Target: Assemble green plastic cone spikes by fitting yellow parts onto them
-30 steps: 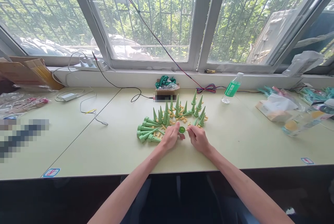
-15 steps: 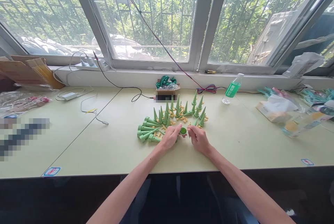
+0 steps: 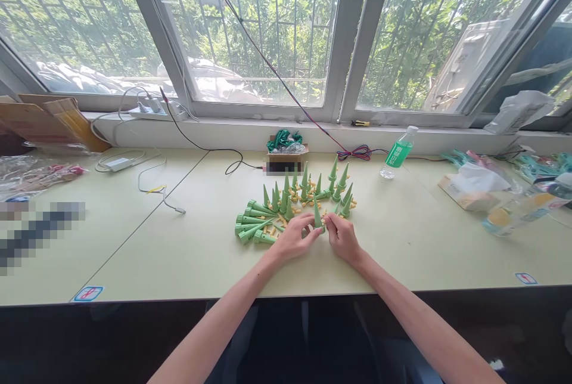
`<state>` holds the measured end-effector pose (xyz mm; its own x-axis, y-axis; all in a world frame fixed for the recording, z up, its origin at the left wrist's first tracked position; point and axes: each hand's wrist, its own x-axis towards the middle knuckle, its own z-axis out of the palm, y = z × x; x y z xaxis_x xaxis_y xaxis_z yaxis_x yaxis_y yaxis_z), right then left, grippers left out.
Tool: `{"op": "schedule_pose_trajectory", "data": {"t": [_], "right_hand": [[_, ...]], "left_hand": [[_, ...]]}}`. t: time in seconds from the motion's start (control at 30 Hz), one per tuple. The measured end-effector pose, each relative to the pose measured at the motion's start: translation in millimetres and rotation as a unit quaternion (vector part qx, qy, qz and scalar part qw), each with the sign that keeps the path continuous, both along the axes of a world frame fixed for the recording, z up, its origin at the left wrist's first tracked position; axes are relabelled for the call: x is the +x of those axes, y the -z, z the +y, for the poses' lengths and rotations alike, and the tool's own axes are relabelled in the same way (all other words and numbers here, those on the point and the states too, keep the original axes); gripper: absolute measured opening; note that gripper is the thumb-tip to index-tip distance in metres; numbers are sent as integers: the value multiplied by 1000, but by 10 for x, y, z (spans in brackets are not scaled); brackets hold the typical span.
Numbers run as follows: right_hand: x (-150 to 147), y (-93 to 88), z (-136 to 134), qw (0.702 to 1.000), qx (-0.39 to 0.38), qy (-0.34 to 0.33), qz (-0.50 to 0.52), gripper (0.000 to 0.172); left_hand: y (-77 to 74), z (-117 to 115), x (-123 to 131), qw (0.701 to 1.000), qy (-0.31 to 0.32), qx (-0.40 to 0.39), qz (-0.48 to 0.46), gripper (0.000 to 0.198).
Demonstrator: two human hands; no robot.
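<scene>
A green plastic cone spike [image 3: 317, 214] stands point up between my two hands near the middle of the pale green table [image 3: 187, 253]. My left hand [image 3: 295, 236] pinches its base from the left with thumb and fingers. My right hand [image 3: 342, 237] holds the base from the right, fingers curled. Just behind lies a cluster of several more green cone spikes [image 3: 286, 202], some upright, some lying on their sides at the left, mixed with small yellow pieces [image 3: 313, 193].
A small cardboard box [image 3: 285, 160] with green stuff sits behind the cluster. A water bottle [image 3: 397, 152] lies at back right. Tissue packs and bags [image 3: 473, 184] crowd the right side. Cables and a power strip [image 3: 147, 111] run along the left, near cardboard [image 3: 49, 121].
The green cone, earlier held with its round open base facing me, has been turned point up between my fingers. Both hands stay in about the same place.
</scene>
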<state>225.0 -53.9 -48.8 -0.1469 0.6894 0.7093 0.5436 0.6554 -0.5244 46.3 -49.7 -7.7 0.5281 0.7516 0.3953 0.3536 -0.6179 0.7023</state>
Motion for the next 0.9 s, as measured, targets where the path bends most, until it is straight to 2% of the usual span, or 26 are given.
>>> {"op": "schedule_pose_trajectory", "data": {"t": [0.13, 0.2, 0.43, 0.6, 0.67, 0.77, 0.9], "right_hand": [[-2, -3, 3, 1000, -8, -2, -7, 27], [-4, 2, 7, 1000, -14, -8, -11, 25], [-14, 2, 15, 1000, -20, 18, -14, 27], [-18, -41, -13, 998, -6, 54, 24, 25], [-17, -46, -19, 997, 3, 62, 35, 24], [-13, -34, -19, 999, 14, 44, 23, 24], [-5, -10, -18, 1000, -1, -1, 6, 24]], "left_hand": [[44, 17, 1, 1000, 19, -1, -20, 16], [74, 33, -1, 1000, 18, -3, -26, 21], [161, 76, 31, 999, -28, 23, -37, 31], [121, 81, 45, 993, -94, -9, -67, 29], [94, 80, 37, 992, -104, -18, -67, 37], [66, 72, 25, 995, -81, -40, -50, 56], [54, 56, 16, 996, -55, -68, -30, 62]]}}
